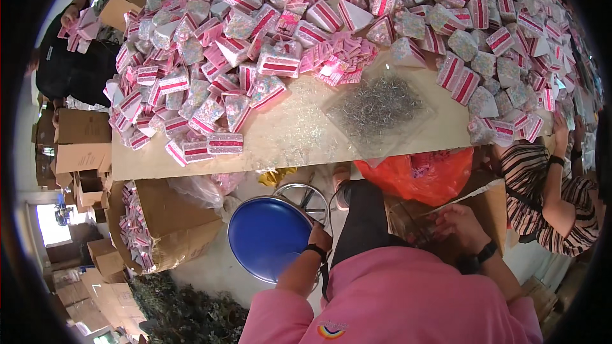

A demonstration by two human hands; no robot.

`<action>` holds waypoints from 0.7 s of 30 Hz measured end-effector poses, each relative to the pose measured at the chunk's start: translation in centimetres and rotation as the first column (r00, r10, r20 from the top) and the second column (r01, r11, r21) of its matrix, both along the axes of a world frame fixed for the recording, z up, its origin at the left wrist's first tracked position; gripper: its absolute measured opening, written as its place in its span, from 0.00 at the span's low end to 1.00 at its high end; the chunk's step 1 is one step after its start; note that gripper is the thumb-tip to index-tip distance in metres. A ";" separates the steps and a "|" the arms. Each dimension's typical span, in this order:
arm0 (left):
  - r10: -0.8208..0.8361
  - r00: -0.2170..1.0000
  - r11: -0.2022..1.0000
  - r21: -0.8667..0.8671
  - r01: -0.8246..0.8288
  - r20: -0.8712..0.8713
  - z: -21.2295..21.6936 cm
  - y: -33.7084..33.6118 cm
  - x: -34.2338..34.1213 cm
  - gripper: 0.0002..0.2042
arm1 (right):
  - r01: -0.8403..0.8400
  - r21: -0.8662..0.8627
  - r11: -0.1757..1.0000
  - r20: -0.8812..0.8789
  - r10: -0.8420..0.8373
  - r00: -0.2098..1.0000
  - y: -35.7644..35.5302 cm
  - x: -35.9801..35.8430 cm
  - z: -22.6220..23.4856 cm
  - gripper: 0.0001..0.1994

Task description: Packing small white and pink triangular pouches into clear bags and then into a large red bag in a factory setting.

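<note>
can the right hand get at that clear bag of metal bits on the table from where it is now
Probably not without leaning: the right hand is down in a cardboard box, below the table edge, and the clear bag lies further in.

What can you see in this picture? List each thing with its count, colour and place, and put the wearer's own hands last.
wedge boxes: too many to count, pink, red and white, heaped across the table
table: one, pale tan, centre
clear bag of small metal bits: one, silvery, on the table's right half
round stool: one, blue, on the floor below the table
red bag: one, orange-red, under the table edge
open carton: one, brown, holding more boxes, lower left
co-worker's striped sleeve: one, striped, right
left hand: at the stool's rim
right hand: on a clear wrapper in a brown carton
</note>
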State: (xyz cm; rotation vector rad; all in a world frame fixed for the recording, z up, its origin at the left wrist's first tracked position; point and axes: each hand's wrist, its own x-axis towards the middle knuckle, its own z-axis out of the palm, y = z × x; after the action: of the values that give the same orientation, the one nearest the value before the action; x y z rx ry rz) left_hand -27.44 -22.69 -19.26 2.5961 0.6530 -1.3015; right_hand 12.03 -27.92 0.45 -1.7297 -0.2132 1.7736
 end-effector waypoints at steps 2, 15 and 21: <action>0.071 0.997 0.997 -0.041 -0.072 -0.019 0.5 1.2 0.6 0.12 | -0.011 -0.009 1.000 0.021 0.011 1.000 0.3 -0.3 -0.1 0.09; 0.852 0.356 -0.044 -0.729 -0.683 -0.385 -2.7 -5.1 -10.9 0.08 | -0.434 0.007 0.901 0.632 0.332 0.700 -8.4 1.5 -6.5 0.11; 0.717 0.143 -0.348 -0.528 -0.775 -0.682 4.4 -6.2 -13.7 0.09 | -0.250 -0.407 0.879 -0.094 0.232 0.968 -25.0 1.0 -14.8 0.14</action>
State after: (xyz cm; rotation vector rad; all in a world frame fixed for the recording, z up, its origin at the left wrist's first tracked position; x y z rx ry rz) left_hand -41.13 -28.89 -14.86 0.6523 1.0451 -0.7154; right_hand 13.06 -52.93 -14.34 -2.0287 -0.0303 2.1588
